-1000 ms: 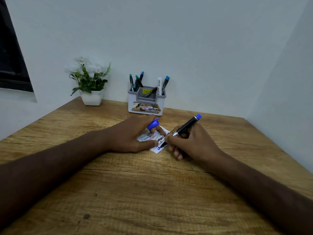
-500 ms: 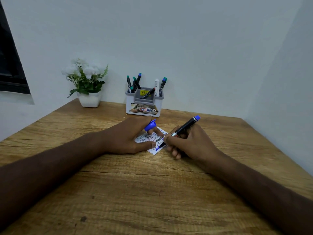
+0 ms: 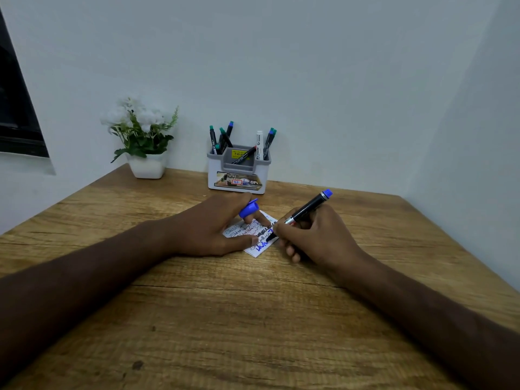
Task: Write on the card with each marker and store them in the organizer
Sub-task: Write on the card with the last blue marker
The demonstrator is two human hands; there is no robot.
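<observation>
Writing step: right hand (image 3: 315,235) grips the blue marker (image 3: 305,213) on the card (image 3: 260,249); left hand (image 3: 213,229), at nine o'clock, pinches its cap (image 3: 248,208). Next: recap it.

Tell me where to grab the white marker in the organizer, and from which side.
Grip the white marker on its exposed upper barrel, just under the cap, coming from above and slightly in front. It stands nearly upright in the right rear compartment of the organizer, its lower part hidden by the wall. Dark markers lean close on its right, so fingers probably fit best front-to-back.
</observation>
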